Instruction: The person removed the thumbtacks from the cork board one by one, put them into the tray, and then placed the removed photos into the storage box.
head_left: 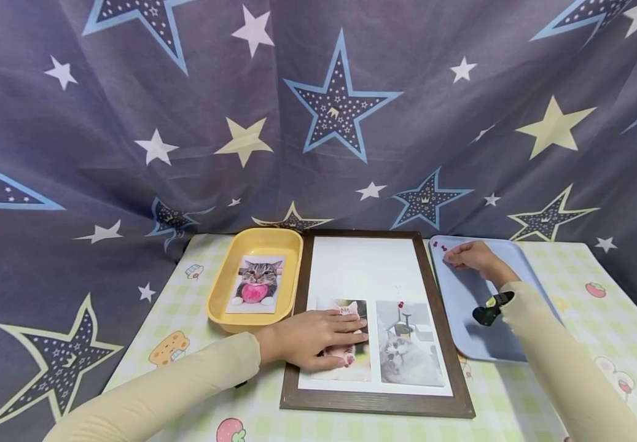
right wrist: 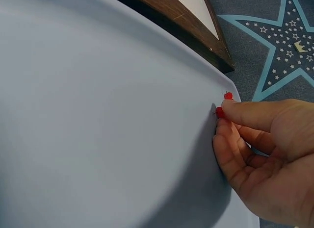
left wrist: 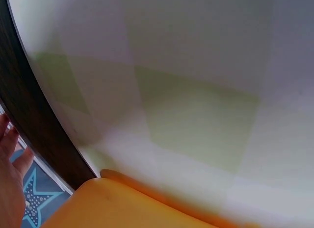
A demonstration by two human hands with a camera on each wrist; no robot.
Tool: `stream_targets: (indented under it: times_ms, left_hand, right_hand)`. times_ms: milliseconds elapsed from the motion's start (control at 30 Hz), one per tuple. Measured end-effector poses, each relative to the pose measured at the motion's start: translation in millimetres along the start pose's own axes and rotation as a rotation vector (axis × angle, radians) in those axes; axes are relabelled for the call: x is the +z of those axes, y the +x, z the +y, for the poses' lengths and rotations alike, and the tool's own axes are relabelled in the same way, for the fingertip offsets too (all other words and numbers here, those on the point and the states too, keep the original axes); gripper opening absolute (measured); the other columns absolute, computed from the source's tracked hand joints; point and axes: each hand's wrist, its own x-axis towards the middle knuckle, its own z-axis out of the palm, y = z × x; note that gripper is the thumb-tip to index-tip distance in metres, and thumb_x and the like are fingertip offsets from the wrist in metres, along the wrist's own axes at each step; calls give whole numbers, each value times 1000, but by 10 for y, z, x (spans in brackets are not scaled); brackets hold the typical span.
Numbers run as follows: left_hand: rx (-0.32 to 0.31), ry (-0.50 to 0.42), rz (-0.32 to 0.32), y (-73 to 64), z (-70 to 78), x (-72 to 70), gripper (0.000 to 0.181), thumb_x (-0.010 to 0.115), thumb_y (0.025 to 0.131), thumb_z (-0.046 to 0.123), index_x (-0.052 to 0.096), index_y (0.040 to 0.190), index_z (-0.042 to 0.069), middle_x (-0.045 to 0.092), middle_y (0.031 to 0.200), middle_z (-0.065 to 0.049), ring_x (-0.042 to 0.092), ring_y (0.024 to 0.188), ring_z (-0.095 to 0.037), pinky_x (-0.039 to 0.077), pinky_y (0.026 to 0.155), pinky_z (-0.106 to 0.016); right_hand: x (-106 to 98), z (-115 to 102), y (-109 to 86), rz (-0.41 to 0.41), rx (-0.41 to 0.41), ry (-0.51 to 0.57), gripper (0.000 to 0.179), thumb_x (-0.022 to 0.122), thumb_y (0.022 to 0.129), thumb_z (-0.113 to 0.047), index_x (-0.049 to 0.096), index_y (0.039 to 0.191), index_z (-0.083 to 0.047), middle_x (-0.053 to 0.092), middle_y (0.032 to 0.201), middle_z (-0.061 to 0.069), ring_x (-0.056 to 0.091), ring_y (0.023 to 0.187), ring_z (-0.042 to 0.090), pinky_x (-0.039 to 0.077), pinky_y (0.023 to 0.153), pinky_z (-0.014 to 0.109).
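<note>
My left hand (head_left: 324, 337) lies with its fingers spread on a kitten photo (head_left: 358, 371) at the lower left of a brown-framed white board (head_left: 365, 264), covering part of the picture. Beside that photo is a grey-and-white cat photo (head_left: 411, 350), with a red pushpin (head_left: 401, 304) at its top edge. Over the far left corner of the blue tray (head_left: 484, 331), my right hand (head_left: 475, 256) has thumb and fingers brought together. In the right wrist view a red pushpin (right wrist: 219, 112) shows between thumb and fingertips, and another pushpin (right wrist: 228, 95) just beyond the thumb.
A yellow tray (head_left: 218, 294) with a tabby cat photo (head_left: 263, 279) stands left of the board, close to its frame. The blue tray borders the board on the right. A checked cloth (head_left: 185, 350) covers the table, and a star-patterned curtain (head_left: 307, 184) hangs behind.
</note>
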Motion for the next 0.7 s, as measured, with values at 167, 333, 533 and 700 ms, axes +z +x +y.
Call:
stream_targets:
  times_ms: [167, 333, 533, 700]
  left_hand:
    - [-8, -5, -4, 0, 0, -3, 58, 39, 107, 48, 37, 160, 23, 35, 165, -1, 32, 154, -17, 31, 125, -40]
    - [-13, -2, -4, -4, 2, -1, 58, 39, 107, 48, 37, 160, 24, 35, 165, 0, 32, 154, -17, 31, 125, -40]
    - [-8, 6, 3, -6, -4, 9, 58, 39, 107, 48, 37, 160, 23, 35, 166, -1, 32, 154, -18, 30, 126, -40]
    - [-6, 14, 4, -5, -12, 17, 59, 37, 107, 49, 36, 160, 24, 35, 166, 0, 31, 154, -17, 31, 125, -40]
  right_hand:
    - [-7, -7, 2, -7, -4, 17, 30, 68, 97, -11, 67, 113, 15, 65, 75, -13, 58, 72, 2, 54, 66, 17]
    - [-4, -26, -8, -11, -4, 21, 30, 67, 97, -10, 66, 112, 16, 66, 76, -11, 58, 71, 1, 55, 65, 17]
    - [-15, -49, -23, -19, -17, 21, 33, 68, 97, -9, 66, 114, 19, 68, 77, -11, 59, 71, 0, 55, 65, 18]
    - [-19, -58, -23, -32, -36, 21, 35, 68, 96, -9, 64, 116, 20, 69, 77, -12, 60, 71, 0, 56, 66, 19]
